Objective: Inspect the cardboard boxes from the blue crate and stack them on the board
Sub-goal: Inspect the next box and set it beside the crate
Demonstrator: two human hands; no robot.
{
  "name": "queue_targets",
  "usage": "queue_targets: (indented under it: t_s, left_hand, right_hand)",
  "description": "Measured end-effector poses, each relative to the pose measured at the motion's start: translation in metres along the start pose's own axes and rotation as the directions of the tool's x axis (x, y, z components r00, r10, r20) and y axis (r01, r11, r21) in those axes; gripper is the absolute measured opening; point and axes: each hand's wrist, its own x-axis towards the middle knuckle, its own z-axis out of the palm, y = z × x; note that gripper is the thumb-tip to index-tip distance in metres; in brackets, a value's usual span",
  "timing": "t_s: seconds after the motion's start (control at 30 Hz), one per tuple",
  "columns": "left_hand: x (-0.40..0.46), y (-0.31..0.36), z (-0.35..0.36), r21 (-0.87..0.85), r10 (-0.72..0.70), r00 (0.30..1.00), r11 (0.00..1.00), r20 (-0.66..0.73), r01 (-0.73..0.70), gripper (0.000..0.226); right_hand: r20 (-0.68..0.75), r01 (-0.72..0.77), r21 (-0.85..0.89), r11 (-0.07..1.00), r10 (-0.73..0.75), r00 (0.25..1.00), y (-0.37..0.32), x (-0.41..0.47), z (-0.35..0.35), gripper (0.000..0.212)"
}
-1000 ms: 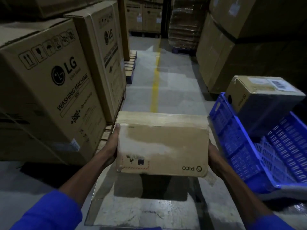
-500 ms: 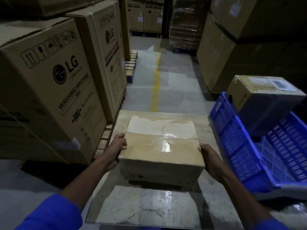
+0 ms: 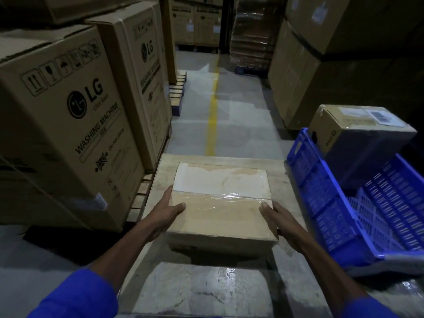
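I had one taped box [image 3: 220, 203] lying flat on the board [image 3: 158, 180] at centre frame, my left hand [image 3: 164, 213] and right hand [image 3: 278, 220] pressed to its sides, thumbs curled over the top edge. By my judgement this was the first placed; another box [image 3: 358, 138] sat in the blue crate [image 3: 321, 191] at right, not yet inspected.

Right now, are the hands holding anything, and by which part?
Yes, the box on the board. The left hand grips its near left corner, the right hand its near right corner, thumbs on top.
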Motion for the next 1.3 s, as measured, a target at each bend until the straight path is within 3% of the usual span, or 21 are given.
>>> queue_targets:
  t_s: [0.07, 0.17, 0.23, 0.3, 0.37, 0.53, 0.73, 0.83, 0.93, 1.13, 1.3]
  left_hand:
    - [-0.002, -0.002, -0.007, -0.027, 0.041, 0.999, 0.999, 0.015, -0.041, 0.074]
    - [-0.001, 0.001, -0.013, -0.107, 0.096, 0.995, 0.989, -0.014, -0.097, 0.08]
    - [0.0, 0.009, -0.011, -0.217, 0.123, 0.987, 0.966, -0.103, -0.143, 0.063]
    - [0.003, 0.016, -0.008, -0.359, 0.115, 0.978, 0.917, -0.175, -0.172, 0.03]
    - [0.004, 0.018, -0.005, -0.469, 0.07, 0.979, 0.87, -0.191, -0.153, 0.017]
    - [0.004, 0.014, -0.006, -0.362, -0.001, 0.983, 0.93, -0.182, -0.065, 0.066]
    - [-0.006, 0.026, -0.006, -0.18, -0.018, 1.0, 0.983, 0.012, 0.02, 0.095]
    - [-0.008, 0.021, -0.008, -0.22, -0.017, 1.0, 0.975, 0.02, 0.021, 0.105]
    - [-0.007, 0.017, -0.01, -0.24, -0.014, 1.0, 0.971, 0.017, 0.018, 0.135]
    - [-0.004, 0.018, -0.014, -0.26, -0.01, 1.0, 0.965, 0.01, 0.012, 0.134]
    - [-0.002, 0.02, -0.022, -0.179, -0.046, 0.998, 0.983, -0.033, 0.039, 0.118]
  right_hand:
    - [-0.034, 0.035, 0.049, 0.998, -0.033, 0.999, 0.002, 0.002, -0.002, 0.024]
    - [-0.1, 0.08, 0.192, 0.978, -0.062, 0.993, 0.0, 0.01, -0.006, 0.045]
    - [-0.182, 0.127, 0.336, 0.933, -0.068, 0.981, -0.004, 0.015, -0.007, 0.043]
    - [-0.274, 0.167, 0.451, 0.877, -0.042, 0.961, -0.011, 0.02, -0.008, 0.03]
    - [-0.328, 0.17, 0.472, 0.865, -0.006, 0.945, -0.019, 0.017, -0.007, 0.025]
    - [-0.242, 0.147, 0.303, 0.942, -0.073, 0.967, -0.017, 0.005, -0.006, 0.031]
    - [-0.253, 0.143, 0.282, 0.949, -0.07, 0.965, -0.013, 0.002, -0.005, 0.033]
    - [-0.265, 0.16, 0.282, 0.946, -0.083, 0.961, -0.012, -0.006, -0.004, 0.033]
    - [-0.275, 0.177, 0.258, 0.95, -0.103, 0.956, -0.011, -0.01, -0.002, 0.034]
    - [-0.291, 0.154, 0.232, 0.96, -0.083, 0.953, -0.009, -0.004, 0.0, 0.024]
    - [-0.209, -0.062, 0.224, 0.973, 0.11, 0.972, 0.003, 0.005, 0.005, 0.015]
